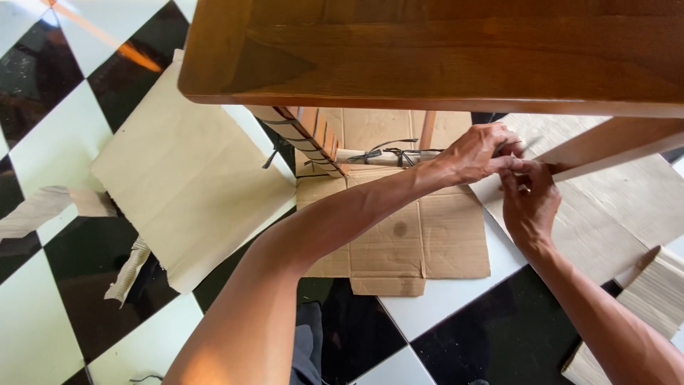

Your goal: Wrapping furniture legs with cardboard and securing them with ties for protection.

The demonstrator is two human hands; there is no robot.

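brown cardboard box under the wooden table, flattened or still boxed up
Flattened: the brown cardboard box lies spread on the checkered floor, flaps and creases showing.

A wooden tabletop [442, 50] spans the top of the view, above flattened cardboard [417, 235] lying on the tiled floor [50, 135]. A large paper sheet [185, 178] lies to the left of the cardboard, with torn scraps [128, 271] at its left edge, and more paper [620, 199] lies to the right. Under the tabletop's front edge, right of a wrapped table leg [306, 135], the left hand [481, 151] and right hand [529, 203] meet, fingertips touching, beside a wooden rail [613, 142].
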